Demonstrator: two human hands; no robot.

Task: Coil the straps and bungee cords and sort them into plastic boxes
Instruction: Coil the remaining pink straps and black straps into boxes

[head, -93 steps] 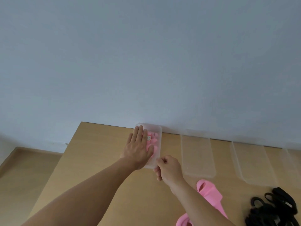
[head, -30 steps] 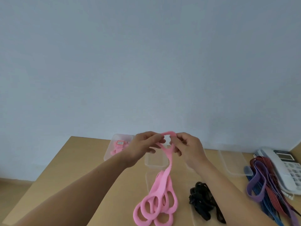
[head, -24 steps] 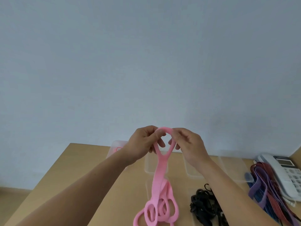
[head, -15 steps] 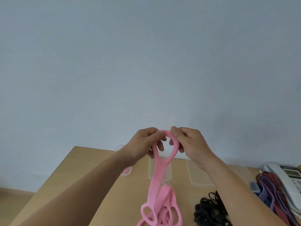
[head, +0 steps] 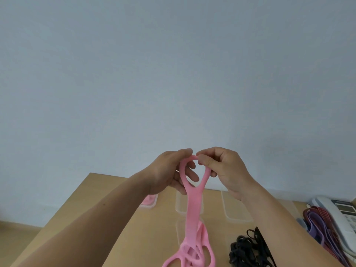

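— Loops nearest the bottom edge, what are they?
— The lower rings of the pink strap (head: pixel 193 214), soft and rubbery, bunched on the wooden table (head: pixel 154 228). Tangled black cords (head: pixel 248 249) lie just beside them on the right.
— And the hands?
— Both are raised above the table. The left hand (head: pixel 169 170) and right hand (head: pixel 223 166) each pinch one side of the strap's top ring with curled fingers. The flat band hangs down between the forearms.
— Beyond?
— Clear plastic boxes (head: pixel 236 214) stand in a row near the far edge, in front of a plain wall.
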